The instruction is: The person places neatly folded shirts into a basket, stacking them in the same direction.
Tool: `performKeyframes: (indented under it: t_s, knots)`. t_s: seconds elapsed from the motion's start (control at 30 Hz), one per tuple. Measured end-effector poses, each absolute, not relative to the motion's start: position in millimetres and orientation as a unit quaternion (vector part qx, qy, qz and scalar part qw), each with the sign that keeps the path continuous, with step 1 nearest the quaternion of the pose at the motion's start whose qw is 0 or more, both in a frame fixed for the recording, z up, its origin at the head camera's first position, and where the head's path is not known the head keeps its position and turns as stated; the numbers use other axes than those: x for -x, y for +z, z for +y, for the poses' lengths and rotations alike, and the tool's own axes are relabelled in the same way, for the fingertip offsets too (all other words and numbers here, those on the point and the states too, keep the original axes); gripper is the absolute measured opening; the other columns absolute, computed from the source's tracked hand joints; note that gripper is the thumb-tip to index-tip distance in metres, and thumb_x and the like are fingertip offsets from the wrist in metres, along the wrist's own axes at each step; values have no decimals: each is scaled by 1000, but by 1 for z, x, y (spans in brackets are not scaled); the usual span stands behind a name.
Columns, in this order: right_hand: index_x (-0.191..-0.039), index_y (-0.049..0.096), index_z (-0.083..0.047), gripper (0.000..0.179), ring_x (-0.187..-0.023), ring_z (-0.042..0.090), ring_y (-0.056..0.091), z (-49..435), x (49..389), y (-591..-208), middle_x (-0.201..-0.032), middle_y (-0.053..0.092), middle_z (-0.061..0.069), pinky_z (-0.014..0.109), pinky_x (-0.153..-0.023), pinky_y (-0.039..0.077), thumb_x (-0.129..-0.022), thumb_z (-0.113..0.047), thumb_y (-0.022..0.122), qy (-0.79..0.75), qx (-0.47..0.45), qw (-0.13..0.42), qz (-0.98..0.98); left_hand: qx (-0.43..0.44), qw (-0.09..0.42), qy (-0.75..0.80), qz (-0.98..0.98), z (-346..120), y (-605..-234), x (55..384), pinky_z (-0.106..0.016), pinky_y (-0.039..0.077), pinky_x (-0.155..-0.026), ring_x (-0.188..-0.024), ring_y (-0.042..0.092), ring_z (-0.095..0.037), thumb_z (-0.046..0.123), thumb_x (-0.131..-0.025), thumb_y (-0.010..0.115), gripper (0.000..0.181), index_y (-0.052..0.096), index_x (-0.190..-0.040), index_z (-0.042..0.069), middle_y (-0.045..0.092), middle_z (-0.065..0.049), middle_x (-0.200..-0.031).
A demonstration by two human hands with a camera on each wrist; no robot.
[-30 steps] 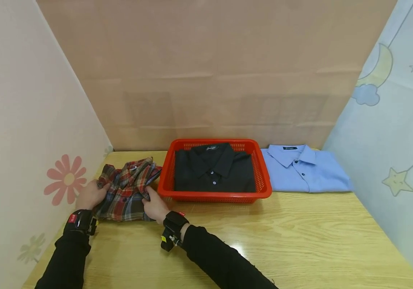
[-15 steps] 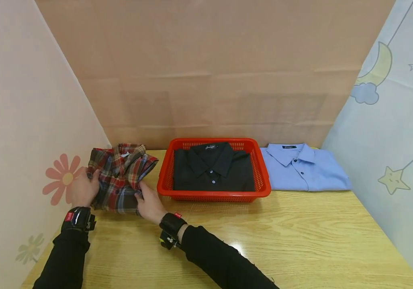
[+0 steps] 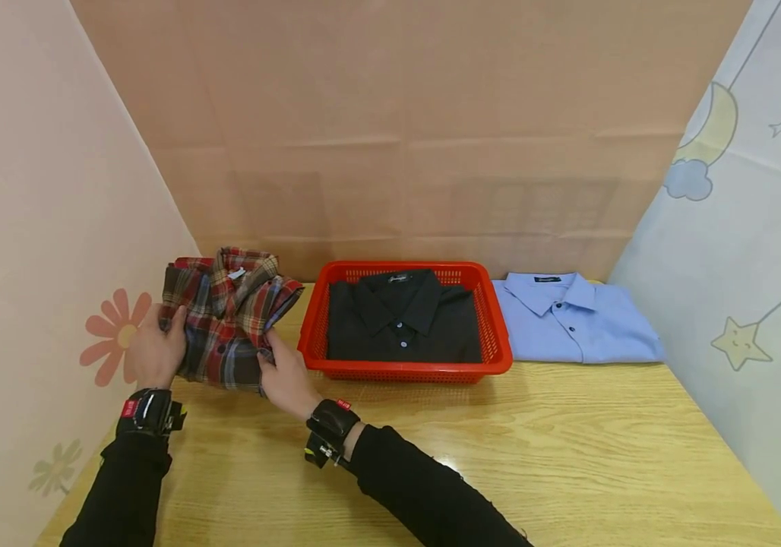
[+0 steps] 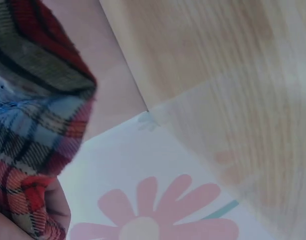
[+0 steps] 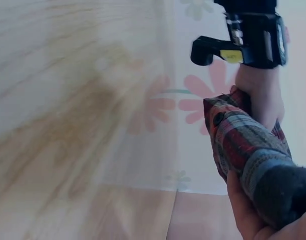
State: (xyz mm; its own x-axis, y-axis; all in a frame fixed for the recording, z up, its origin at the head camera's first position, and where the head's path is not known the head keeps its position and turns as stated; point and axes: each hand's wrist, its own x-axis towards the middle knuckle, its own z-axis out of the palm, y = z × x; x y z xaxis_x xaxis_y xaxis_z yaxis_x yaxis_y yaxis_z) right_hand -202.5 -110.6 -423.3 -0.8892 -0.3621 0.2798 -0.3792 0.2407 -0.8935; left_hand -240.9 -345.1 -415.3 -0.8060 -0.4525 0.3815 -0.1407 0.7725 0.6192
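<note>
A folded red, grey and cream plaid shirt (image 3: 219, 334) is held up between both hands, its collar toward the back wall. My left hand (image 3: 156, 348) grips its left side, thumb on top. On the right side, my right hand (image 3: 288, 376) pinches the lower edge. Both wrist views show the plaid cloth raised over the wooden table, with the fingers of the right hand (image 5: 243, 210) curled beneath it. Right of the shirt stands a red plastic basket (image 3: 404, 371) with a folded black shirt (image 3: 400, 323) lying in it.
Beyond the basket, a folded light blue shirt (image 3: 575, 319) lies on the wooden table (image 3: 568, 441). A white wall with a pink flower (image 3: 113, 334) rises close to the left hand. Brown paper (image 3: 397, 137) covers the back, and another patterned wall (image 3: 739, 304) stands at right.
Both hands have lifted the plaid shirt off the table and moved it slightly toward the back and left. It has gone from crumpled to flatter. The basket and other shirts stay put.
</note>
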Motion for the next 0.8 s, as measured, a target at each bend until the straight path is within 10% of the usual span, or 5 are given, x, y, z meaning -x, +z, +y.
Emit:
performKeyframes:
  t_s: [0.47,0.8]
  knots:
    - [-144,48,-16,40,-134,23,49,-79,209,-375,-144,52,6,38,-108,42,-104,-19,45,668,-146,12,-729,-110,337,-337,-872,-322,-389,243,-56,43,-78,-98,58,-48,38,-102,49,47,54,-130,1,62,-29,-115]
    - [-103,55,-12,22,-62,16,44,-46,236,-363,-73,45,3,24,-56,31,-104,-33,47,553,-175,161,-798,-70,364,-359,-856,-295,-379,248,-54,41,-72,-91,59,-50,36,-102,49,43,54,-120,-2,62,-31,-102]
